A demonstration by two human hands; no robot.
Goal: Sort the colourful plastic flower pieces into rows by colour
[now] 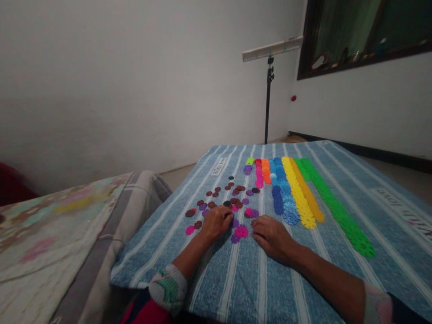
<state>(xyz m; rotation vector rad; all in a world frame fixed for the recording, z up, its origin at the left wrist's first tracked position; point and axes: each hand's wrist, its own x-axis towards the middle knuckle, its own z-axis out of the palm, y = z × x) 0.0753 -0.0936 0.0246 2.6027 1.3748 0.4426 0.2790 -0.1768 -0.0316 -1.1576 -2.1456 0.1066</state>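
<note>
Loose plastic snowflake discs lie scattered on the striped cloth: brown discs [211,204], purple discs [235,238] and pink discs [240,231]. My left hand [216,221] is closed over the left part of this scatter, its fingertips beside a black disc [227,204]; whatever they pinch is hidden. At the scatter's right side, my right hand [272,234] has its fingers drawn together. A small dark spot shows at its fingertips, too unclear to name. Overlapping discs form rows by colour further right: a blue row [290,215], a yellow row [297,193] and a long green row [340,211].
Blue striped cloth [162,252] covers the table. Shorter rows of red and pink discs [258,173] and orange discs [266,171] lie toward the far edge. Another covered surface [67,234] stands at the left. Behind the table is a black stand [268,99].
</note>
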